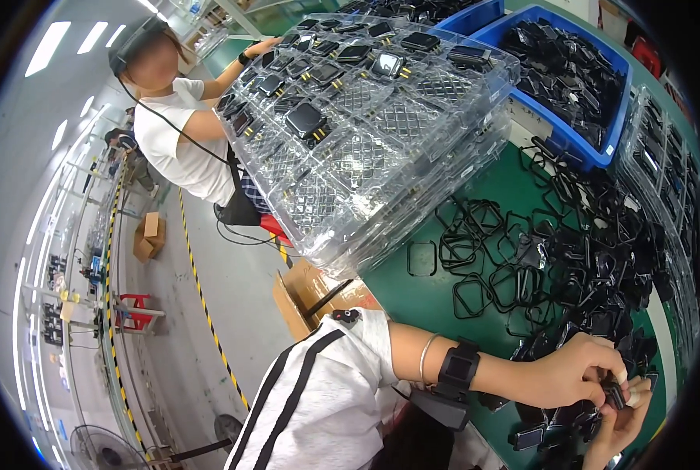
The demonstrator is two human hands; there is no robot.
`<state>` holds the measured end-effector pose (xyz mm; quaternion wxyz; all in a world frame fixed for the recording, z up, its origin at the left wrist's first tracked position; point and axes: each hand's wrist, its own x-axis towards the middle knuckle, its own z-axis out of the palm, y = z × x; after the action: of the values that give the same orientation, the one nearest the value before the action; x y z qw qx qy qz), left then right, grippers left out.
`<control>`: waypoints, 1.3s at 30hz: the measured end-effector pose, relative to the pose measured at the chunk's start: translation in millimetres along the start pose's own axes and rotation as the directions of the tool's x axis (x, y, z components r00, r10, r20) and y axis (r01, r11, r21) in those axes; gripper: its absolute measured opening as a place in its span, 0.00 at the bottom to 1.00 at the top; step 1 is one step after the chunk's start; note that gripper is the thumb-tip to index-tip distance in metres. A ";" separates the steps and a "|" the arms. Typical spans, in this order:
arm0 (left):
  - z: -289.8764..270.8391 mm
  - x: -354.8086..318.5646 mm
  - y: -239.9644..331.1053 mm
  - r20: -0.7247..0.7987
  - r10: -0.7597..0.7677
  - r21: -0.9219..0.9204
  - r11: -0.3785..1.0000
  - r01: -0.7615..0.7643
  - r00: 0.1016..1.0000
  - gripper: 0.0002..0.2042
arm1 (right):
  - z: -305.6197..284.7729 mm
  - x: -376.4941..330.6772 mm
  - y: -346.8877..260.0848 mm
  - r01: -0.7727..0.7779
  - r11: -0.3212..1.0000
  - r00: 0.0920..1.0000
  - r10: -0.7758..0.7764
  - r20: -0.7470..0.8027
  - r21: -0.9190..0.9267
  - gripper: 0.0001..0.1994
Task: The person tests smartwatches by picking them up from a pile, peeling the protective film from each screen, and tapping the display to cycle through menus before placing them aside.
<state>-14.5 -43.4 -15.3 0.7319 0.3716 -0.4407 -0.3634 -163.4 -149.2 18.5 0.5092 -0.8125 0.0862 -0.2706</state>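
Observation:
At the lower right, my left hand and my right hand meet over the green table, both with closed fingers. Between their fingertips is a small black smartwatch part; the fingers hide most of it. White covers sit on some fingertips. Around and under the hands lie dark, shiny watch pieces, among them a rectangular one near the table's near edge. Farther off, thin black rounded-square frames are scattered in a loose pile, one lying apart.
A stack of clear plastic trays holds several black watch bodies at upper centre. Behind is a blue bin of dark parts. More clear trays stand at far right. Another person sits left, reaching toward the stack. A cardboard box is below.

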 end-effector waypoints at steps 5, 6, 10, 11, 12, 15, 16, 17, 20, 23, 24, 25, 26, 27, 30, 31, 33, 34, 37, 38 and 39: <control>-3.9 -4.5 -0.8 -0.031 -0.115 0.017 0.993 0.115 0.993 0.14 | -3.9 5.0 2.3 -0.075 0.996 0.984 0.082 0.157 -0.051 0.11; -6.3 -7.5 -4.6 -0.034 -0.008 0.158 0.987 0.013 0.999 0.15 | -2.2 8.9 -2.2 -0.053 0.984 0.974 0.089 0.208 -0.172 0.11; -3.7 -10.3 13.7 -0.048 0.179 0.464 0.875 -0.137 0.983 0.18 | 11.7 21.7 -29.0 0.097 0.925 0.972 -0.009 0.235 -0.367 0.18; -4.6 -11.8 15.1 -0.051 0.114 0.456 0.887 -0.078 0.992 0.18 | 15.3 22.5 -32.3 0.124 0.893 0.971 -0.019 0.238 -0.433 0.17; -6.4 -9.3 11.2 0.004 0.123 0.500 0.859 -0.108 0.992 0.18 | 13.7 18.6 -29.0 0.140 0.863 0.972 -0.027 0.232 -0.486 0.16; -5.4 -11.3 3.4 0.081 0.161 0.603 0.778 -0.177 0.984 0.20 | 16.6 10.6 -17.1 0.226 0.781 0.967 -0.110 0.229 -0.582 0.11; -4.6 -11.4 4.4 0.097 0.179 0.618 0.760 -0.201 0.979 0.20 | 14.2 11.0 -18.9 0.278 0.776 0.944 -0.112 0.310 -0.566 0.12; -2.9 -9.1 6.5 0.119 0.205 0.625 0.745 -0.234 0.971 0.19 | 13.3 7.3 -22.1 0.344 0.688 0.928 -0.145 0.343 -0.639 0.11; -1.0 -11.6 3.8 0.135 0.184 0.618 0.753 -0.228 0.974 0.15 | 24.4 -7.0 -19.8 0.328 0.607 0.945 -0.206 0.255 -0.724 0.06; -7.7 -16.0 3.4 0.149 0.162 0.608 0.763 -0.219 0.975 0.15 | 20.6 -3.9 -20.0 0.321 0.657 0.946 -0.199 0.254 -0.682 0.06; -6.2 -15.0 3.7 0.144 0.124 0.595 0.782 -0.186 0.982 0.16 | 15.0 -3.2 -19.6 0.320 0.718 0.945 -0.197 0.261 -0.618 0.06; -3.1 -13.7 4.7 0.139 0.089 0.583 0.798 -0.154 0.986 0.17 | 7.7 -0.7 -22.7 0.273 0.742 0.958 -0.153 0.242 -0.613 0.08; 1.8 -14.2 1.8 0.115 0.059 0.474 0.874 -0.107 0.992 0.19 | -3.8 -2.2 -28.3 0.206 0.785 0.971 -0.090 0.221 -0.585 0.10; 3.9 -12.5 3.1 0.157 0.015 0.409 0.909 -0.079 0.987 0.20 | -15.1 -1.7 -33.9 0.139 0.823 0.980 -0.032 0.199 -0.551 0.11; -7.1 -10.3 8.3 0.160 0.032 0.391 0.916 -0.093 0.987 0.17 | -49.9 -7.9 -46.4 -0.002 0.671 0.989 0.109 0.096 -0.741 0.09; -9.8 -10.0 9.0 0.136 0.044 0.407 0.909 -0.096 0.990 0.15 | -59.8 -13.9 -47.6 -0.077 0.618 0.984 0.174 0.040 -0.783 0.08; -15.3 -12.0 8.5 0.089 0.015 0.399 0.916 -0.050 0.996 0.13 | -71.7 -33.6 -54.7 -0.278 0.423 0.919 0.378 -0.111 -0.863 0.06; -9.8 -10.4 9.7 0.096 0.015 0.393 0.918 -0.051 0.995 0.13 | -81.8 -53.6 -56.2 -0.333 0.372 0.894 0.418 -0.163 -0.866 0.08; -1.6 -7.9 11.0 0.155 0.037 0.415 0.905 -0.099 0.987 0.11 | -97.0 -106.6 -54.4 -0.484 0.294 0.807 0.514 -0.291 -0.824 0.11; -2.6 -7.8 11.3 0.168 0.021 0.422 0.902 -0.092 0.985 0.11 | -96.3 -115.0 -53.0 -0.568 0.272 0.748 0.564 -0.350 -0.777 0.11; -4.1 -8.8 10.9 0.170 0.014 0.420 0.903 -0.085 0.985 0.11 | -92.8 -119.6 -49.3 -0.573 0.270 0.743 0.570 -0.351 -0.774 0.11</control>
<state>-11.5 -29.9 -10.6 0.6034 0.4800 -0.5772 -0.2689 -319.3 -149.0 50.6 0.1075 -0.8637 0.4924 0.0076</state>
